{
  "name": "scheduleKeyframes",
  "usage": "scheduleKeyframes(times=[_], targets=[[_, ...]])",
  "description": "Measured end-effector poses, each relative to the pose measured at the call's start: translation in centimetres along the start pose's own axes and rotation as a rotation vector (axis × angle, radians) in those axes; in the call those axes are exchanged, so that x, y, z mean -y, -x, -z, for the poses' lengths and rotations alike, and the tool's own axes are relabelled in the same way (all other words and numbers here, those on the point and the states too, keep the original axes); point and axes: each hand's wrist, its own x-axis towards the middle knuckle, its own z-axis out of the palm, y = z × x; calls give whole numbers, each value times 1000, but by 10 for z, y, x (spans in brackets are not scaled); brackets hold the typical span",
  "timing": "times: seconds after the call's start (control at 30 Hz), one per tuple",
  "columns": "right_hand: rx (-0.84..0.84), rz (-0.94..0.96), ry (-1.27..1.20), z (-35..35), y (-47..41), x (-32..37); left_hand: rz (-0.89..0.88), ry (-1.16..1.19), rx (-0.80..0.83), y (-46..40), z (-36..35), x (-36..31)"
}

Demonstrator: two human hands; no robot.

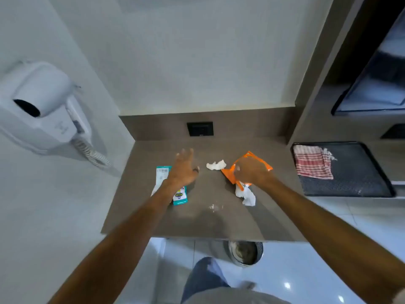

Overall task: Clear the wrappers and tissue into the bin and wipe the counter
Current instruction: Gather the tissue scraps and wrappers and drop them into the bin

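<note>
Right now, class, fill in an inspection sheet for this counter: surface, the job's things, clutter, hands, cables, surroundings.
Surface: brown counter, small white crumbs near the front.
Job's things: teal wrapper, crumpled tissue, orange wrapper, bin on the floor below.
Clutter: nothing seen.
Hands: left hand open above the teal wrapper; right hand on the orange wrapper, grip unclear.
Cables: coiled hairdryer cord.
Surroundings: wall hairdryer, socket, checked cloth on black tray.
</note>
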Motion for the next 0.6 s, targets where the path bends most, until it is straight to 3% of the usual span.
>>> scheduleKeyframes(times=[0.13, 0.3, 0.37, 0.53, 0.6], targets=[[132, -252, 62, -55, -9, -19, -72, -35, 215, -31, -28, -2], [-24, -365, -120, -94, -14, -28, -195, -59, 112, -80, -69, -19], [-44, -359, -164, -97, -20, -33, -158, -79, 69, -97, -81, -22], [412, -423, -395, -73, -19, -57, 65, 89, -59, -83, -79, -6], [531, -350, -409, -58, -6, -67, 89, 193, -117, -54, -76, -3]])
